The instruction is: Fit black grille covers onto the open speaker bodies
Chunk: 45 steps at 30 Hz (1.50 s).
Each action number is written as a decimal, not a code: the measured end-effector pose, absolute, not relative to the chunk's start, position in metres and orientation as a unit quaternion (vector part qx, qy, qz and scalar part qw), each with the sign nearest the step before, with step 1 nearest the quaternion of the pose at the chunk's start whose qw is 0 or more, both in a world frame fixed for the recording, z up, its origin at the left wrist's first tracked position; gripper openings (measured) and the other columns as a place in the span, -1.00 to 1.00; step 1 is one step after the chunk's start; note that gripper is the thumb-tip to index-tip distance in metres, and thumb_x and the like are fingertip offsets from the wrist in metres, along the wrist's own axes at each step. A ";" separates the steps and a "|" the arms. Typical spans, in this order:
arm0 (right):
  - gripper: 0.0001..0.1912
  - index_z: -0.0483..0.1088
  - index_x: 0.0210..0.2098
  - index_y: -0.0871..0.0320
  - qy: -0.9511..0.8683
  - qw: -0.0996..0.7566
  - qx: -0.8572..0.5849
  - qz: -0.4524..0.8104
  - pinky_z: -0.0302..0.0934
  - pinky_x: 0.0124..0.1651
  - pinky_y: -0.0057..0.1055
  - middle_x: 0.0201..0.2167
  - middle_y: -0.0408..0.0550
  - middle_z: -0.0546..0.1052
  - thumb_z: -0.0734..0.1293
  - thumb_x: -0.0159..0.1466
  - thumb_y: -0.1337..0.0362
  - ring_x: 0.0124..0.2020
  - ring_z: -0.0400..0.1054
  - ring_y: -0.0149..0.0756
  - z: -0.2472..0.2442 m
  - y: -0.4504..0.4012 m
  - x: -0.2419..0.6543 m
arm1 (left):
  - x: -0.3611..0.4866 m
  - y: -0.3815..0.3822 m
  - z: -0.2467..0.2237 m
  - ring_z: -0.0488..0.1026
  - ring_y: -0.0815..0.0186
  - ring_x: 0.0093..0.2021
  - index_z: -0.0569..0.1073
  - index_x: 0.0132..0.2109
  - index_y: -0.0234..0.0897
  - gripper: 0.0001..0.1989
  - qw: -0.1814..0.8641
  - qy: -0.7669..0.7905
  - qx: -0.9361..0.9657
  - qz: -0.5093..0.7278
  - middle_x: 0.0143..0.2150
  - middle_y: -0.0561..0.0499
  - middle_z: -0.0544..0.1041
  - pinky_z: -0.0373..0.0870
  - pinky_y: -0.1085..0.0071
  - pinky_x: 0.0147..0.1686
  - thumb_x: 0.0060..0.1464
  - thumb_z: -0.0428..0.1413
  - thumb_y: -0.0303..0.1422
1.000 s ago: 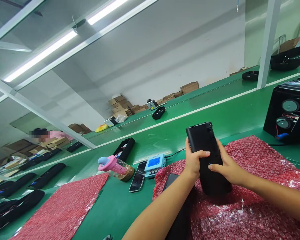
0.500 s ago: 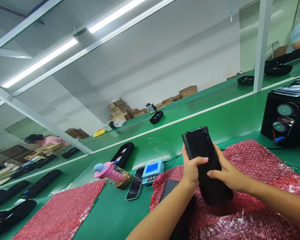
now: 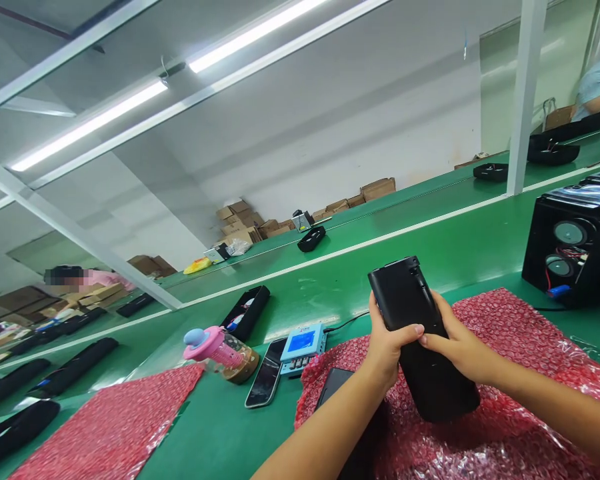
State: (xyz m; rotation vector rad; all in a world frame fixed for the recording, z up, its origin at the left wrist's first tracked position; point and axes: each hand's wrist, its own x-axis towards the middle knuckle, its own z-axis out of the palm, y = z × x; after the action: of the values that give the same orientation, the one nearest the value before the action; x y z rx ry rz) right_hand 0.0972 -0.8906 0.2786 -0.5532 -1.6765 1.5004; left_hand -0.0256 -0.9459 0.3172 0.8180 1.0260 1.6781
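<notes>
A long black casing (image 3: 423, 353) is held tilted between my two hands, above pink bubble wrap (image 3: 500, 333). My left hand (image 3: 387, 343) wraps its left side, thumb lying across the front. On the right side my right hand (image 3: 457, 340) grips it, and the two thumb tips nearly meet. Fingers behind the casing are hidden. Another dark case (image 3: 335, 387) lies on the wrap, partly behind my left forearm. Left of the wrap are a small blue device (image 3: 303, 341) with a lit screen and a phone (image 3: 267, 377).
A pink-lidded bottle (image 3: 225, 353) stands beside the phone. More bubble wrap (image 3: 115, 420) covers the left side. An open black speaker box (image 3: 570, 233) is at right. Black housings (image 3: 77, 363) lie along the green bench. People sit at far left and far right.
The casing has moved slightly right and down with both hands and turned a little. My thumbs are closer together. The view has shifted slightly.
</notes>
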 end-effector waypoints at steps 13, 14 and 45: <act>0.01 -0.46 0.34 0.16 -0.676 0.421 -0.215 0.566 -0.15 0.36 -0.08 0.35 0.11 -0.13 0.28 0.19 -0.02 0.36 -0.23 -0.12 0.280 -0.900 0.098 | -0.030 -0.945 0.314 0.47 0.12 -0.08 0.02 0.24 -0.14 0.08 0.454 0.396 0.400 0.691 -0.07 -0.06 0.50 0.41 0.22 -0.07 -0.44 0.36 -0.49; 0.00 -0.45 0.34 0.17 -0.688 0.418 -0.217 0.552 -0.17 0.37 -0.07 0.35 0.12 -0.12 0.28 0.19 -0.01 0.36 -0.22 -0.12 0.282 -0.899 0.100 | -0.030 -0.945 0.314 0.47 0.12 -0.10 0.03 0.24 -0.12 0.07 0.456 0.392 0.399 0.692 -0.08 -0.06 0.50 0.42 0.21 -0.08 -0.44 0.37 -0.49; -0.24 0.03 0.29 0.02 -0.643 0.421 -0.054 0.638 0.14 0.18 -0.16 0.21 -0.02 0.25 0.11 0.24 -0.24 0.20 0.17 -0.12 0.268 -0.847 0.104 | -0.035 -0.934 0.290 0.32 -0.02 0.16 -0.32 0.36 -0.05 0.22 0.251 0.415 0.563 0.669 0.25 -0.22 0.22 0.27 0.02 0.11 -0.28 0.33 -0.24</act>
State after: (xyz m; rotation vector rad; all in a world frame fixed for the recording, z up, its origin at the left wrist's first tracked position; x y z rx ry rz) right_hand 0.1038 -0.8466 0.2678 -0.1362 -1.6102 1.5971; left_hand -0.0348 -0.9338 0.2897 1.5317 1.1287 1.8209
